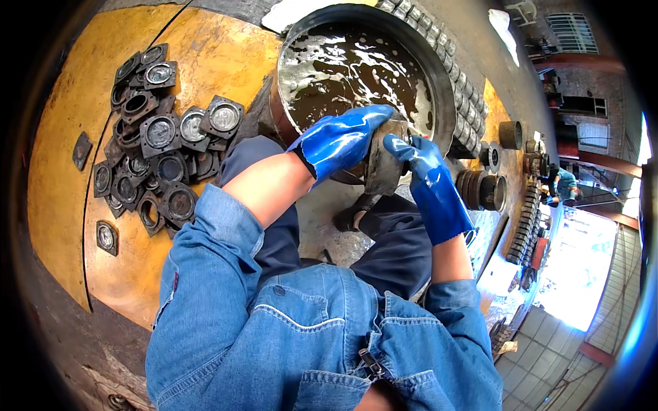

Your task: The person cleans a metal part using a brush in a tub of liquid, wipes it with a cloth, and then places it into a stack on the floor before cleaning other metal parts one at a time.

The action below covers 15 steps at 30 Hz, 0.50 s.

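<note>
My left hand (347, 138), in a shiny blue rubber glove, grips the upper end of a dark grey curved piece (385, 164). My right hand (423, 164), gloved the same way, closes on its right side, thumb toward the top. Whether the piece is metal or wet cloth I cannot tell; its far side is hidden by the gloves. Both hands are over the near rim of a large round metal tub (281, 113) that holds dark brown liquid with light foam streaks.
Left of the tub, square dark metal parts with round centres (159, 133) lie heaped on a yellow board (62, 161). Grey metal blocks (469, 113) are stacked in rows along the tub's right side. Metal rings (490, 192) stand farther right. Another person (565, 183) is in the distance.
</note>
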Available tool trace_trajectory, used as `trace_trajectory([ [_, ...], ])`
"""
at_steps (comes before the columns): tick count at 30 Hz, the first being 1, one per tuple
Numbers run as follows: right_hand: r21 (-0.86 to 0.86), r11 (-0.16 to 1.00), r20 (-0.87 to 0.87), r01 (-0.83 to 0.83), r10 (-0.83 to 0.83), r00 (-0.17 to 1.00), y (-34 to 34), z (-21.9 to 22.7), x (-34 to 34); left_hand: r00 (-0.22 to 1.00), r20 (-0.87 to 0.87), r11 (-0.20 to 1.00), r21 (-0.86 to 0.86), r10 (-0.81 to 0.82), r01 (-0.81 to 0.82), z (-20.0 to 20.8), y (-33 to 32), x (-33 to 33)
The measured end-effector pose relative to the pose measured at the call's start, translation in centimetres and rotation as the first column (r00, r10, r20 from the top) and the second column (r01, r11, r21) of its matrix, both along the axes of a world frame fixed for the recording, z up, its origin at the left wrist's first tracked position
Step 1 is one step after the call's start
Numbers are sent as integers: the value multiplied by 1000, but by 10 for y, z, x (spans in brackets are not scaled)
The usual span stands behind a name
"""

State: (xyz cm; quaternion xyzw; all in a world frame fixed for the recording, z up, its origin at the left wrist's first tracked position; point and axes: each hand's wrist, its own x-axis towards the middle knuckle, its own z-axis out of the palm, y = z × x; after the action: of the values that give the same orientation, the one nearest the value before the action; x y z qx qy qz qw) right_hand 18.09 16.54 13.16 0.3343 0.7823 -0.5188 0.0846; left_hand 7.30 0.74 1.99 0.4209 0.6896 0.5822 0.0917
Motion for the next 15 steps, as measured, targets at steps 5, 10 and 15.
trace_trajectory([
  [5, -119, 993, -115, -11, -3, 993, -24, 13, 9, 999, -7, 991, -129, -33, 32, 26, -17, 3],
  [10, -177, 984, -141, 11, -37, 989, -45, 24, 8, 996, -4, 991, -97, -94, 93, 25, -26, -6],
  [15, -134, 987, -202, 83, -110, 973, -39, 14, 22, 988, -51, 982, -133, -142, 135, 28, -12, -8],
])
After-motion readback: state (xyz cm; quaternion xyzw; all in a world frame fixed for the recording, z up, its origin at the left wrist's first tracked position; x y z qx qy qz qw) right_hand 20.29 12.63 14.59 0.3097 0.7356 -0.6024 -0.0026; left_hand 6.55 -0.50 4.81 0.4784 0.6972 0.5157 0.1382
